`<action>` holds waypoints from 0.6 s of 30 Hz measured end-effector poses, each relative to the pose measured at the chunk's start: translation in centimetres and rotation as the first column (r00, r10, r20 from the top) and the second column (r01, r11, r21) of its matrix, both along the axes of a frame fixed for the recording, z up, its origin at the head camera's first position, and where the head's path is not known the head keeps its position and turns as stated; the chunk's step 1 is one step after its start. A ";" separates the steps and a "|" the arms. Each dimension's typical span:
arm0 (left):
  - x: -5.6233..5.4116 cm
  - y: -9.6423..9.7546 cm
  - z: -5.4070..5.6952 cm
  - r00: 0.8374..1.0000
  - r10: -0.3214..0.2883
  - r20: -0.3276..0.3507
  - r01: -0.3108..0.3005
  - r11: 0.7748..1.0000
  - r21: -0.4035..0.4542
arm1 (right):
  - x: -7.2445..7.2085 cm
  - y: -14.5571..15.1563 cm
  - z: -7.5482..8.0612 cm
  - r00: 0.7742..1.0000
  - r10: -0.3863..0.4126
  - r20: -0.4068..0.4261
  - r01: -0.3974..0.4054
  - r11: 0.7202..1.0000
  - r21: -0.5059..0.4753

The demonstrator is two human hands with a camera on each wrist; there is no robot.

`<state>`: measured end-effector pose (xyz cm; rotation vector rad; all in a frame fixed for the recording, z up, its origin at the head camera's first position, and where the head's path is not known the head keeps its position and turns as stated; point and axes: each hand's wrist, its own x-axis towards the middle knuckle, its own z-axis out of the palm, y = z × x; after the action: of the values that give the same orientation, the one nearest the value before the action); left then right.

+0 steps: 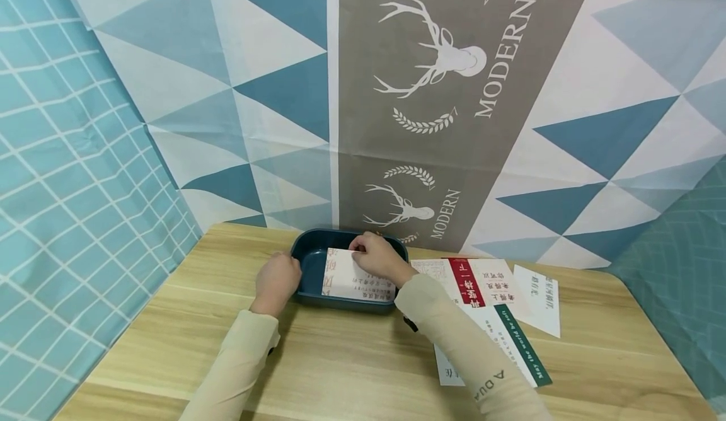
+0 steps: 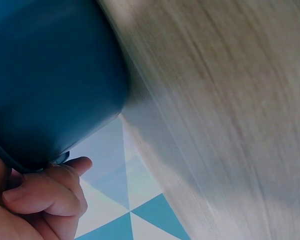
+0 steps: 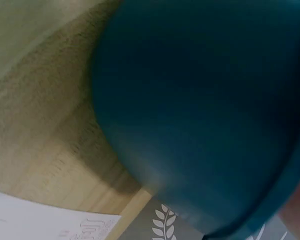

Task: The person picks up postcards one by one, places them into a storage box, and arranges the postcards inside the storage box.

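Observation:
A dark blue oblong basin (image 1: 311,271) stands at the back of the table, against the wall cloth. My left hand (image 1: 278,281) grips the rim at its left end; in the left wrist view the curled fingers (image 2: 50,192) wrap the basin's edge. Over the basin's opening, my right hand (image 1: 377,258) pinches the upper edge of a white card (image 1: 347,277) printed with red and dark characters. The card covers much of the basin's inside. In the right wrist view the basin's outer wall (image 3: 190,110) fills most of the picture, and that hand is almost wholly hidden.
Right of the basin lie a card with a red band (image 1: 466,282), a white card (image 1: 549,301) and a green-edged card (image 1: 524,345), partly overlapping. My right forearm passes over some of them. A patterned cloth wall (image 1: 283,112) rises behind the wooden table (image 1: 340,364).

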<state>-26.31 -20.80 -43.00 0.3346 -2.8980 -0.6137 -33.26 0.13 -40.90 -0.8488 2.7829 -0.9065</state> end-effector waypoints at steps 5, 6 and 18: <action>0.0 0.1 0.0 1.000 0.002 -0.009 -0.002 1.000 -0.005 | 0.2 -0.2 -0.7 1.000 0.020 0.012 -0.020 1.000 0.010; 0.0 0.2 0.0 1.000 0.002 -0.013 -0.002 1.000 -0.007 | 0.1 -0.2 -0.9 1.000 0.022 0.014 -0.022 1.000 0.010; 0.0 0.2 -0.2 1.000 0.014 -0.021 -0.015 1.000 -0.017 | 0.3 -0.4 -1.7 0.999 0.050 -0.006 -0.050 0.998 0.049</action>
<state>-26.35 -20.64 -43.16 0.3445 -2.8762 -0.5863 -32.94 -0.30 -42.60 -0.9118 2.7642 -0.8260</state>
